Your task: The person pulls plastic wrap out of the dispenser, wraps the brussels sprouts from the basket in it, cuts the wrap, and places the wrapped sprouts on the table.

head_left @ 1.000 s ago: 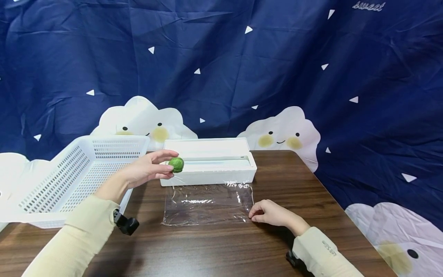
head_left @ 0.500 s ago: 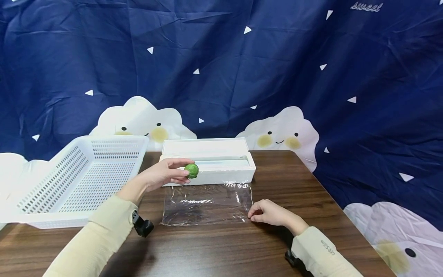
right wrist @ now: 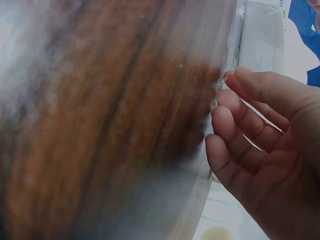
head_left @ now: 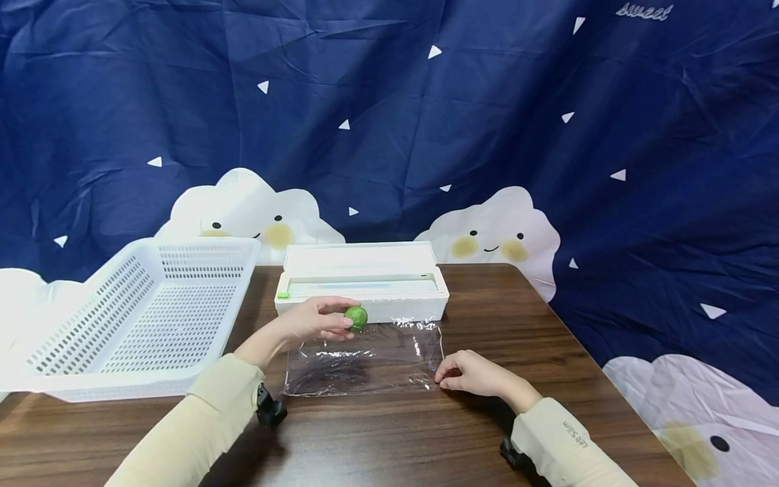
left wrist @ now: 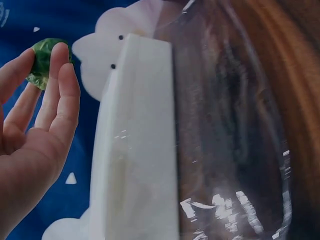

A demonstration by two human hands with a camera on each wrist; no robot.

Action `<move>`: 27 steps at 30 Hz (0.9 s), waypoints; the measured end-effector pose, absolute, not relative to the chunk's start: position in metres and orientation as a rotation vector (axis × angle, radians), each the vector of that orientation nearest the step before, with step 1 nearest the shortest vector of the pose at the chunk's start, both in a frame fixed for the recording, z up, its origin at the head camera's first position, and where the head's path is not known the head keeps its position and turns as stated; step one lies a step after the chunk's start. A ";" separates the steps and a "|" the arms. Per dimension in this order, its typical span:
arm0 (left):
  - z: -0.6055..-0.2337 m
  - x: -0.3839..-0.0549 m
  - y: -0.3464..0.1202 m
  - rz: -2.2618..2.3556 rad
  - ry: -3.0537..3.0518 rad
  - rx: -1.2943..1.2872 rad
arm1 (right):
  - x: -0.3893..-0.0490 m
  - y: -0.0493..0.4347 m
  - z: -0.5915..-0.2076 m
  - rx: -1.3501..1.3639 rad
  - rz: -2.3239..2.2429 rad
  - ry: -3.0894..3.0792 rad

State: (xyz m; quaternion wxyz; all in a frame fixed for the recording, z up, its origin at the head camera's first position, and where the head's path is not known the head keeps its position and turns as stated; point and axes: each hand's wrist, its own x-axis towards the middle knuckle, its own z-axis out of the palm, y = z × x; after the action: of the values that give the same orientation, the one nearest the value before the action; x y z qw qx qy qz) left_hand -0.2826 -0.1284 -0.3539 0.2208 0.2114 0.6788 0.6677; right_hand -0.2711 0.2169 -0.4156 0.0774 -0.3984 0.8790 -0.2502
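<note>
My left hand (head_left: 310, 320) pinches a small round green Brussels sprout (head_left: 357, 317) between thumb and fingertips. In the left wrist view the sprout (left wrist: 44, 56) shows leafy layers and a paler base. Below it, a sheet of clear plastic wrap (head_left: 365, 372) stretches out from the front of a white wrap dispenser box (head_left: 404, 310), whose lid is raised. At the sheet's near right corner, my right hand (head_left: 477, 373) pinches the film's edge. The right wrist view has thumb and forefinger of that hand (right wrist: 260, 125) together on the edge, other fingers loosely bent.
A white perforated plastic basket (head_left: 170, 325) stands on the left of the brown wooden table (head_left: 377, 439). A green slider (head_left: 283, 295) sits at the box's left end. Behind hangs a dark blue curtain (head_left: 389, 122) with clouds.
My left hand has carried the sprout rightward and down, from in front of the box's left part to over the film's back edge. My right hand has stayed at the corner.
</note>
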 end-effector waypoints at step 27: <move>-0.425 -0.278 -0.093 1.680 2.046 0.519 | -0.271 0.218 -0.416 -1.175 -0.754 2.636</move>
State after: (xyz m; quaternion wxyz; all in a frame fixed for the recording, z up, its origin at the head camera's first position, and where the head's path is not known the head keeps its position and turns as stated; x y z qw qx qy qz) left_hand -0.2780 -0.0931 -0.4254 0.2199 0.1878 0.7398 0.6076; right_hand -0.2708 0.2177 -0.4160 0.0793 -0.3928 0.8808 -0.2521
